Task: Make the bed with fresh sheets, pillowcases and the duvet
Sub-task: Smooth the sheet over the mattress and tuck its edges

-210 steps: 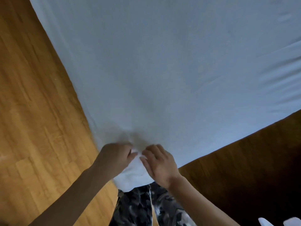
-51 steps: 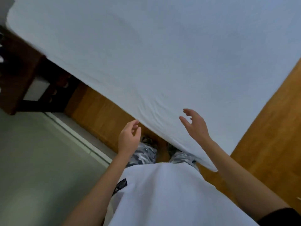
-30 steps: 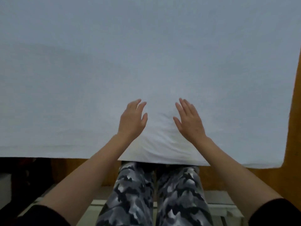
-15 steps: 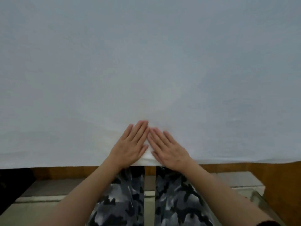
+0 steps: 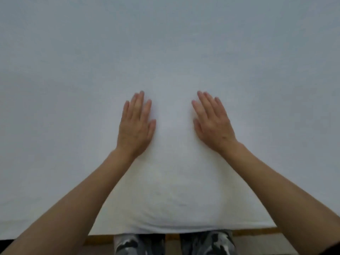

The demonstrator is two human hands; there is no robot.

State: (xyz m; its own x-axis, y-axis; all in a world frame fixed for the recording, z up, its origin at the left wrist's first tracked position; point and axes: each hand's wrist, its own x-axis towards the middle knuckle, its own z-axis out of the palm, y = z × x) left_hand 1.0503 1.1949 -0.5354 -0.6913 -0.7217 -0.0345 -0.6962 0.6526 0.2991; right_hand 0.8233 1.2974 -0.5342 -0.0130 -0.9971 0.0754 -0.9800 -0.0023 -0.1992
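A white sheet covers the bed and fills nearly the whole view (no label or writing shows on it). The left hand and right hand lie flat on it, fingers straight, apart from each other. Camouflage trousers stand against the near edge.

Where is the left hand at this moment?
In the head view, the left hand lies flat on the white sheet, left of centre, apart from the right hand.
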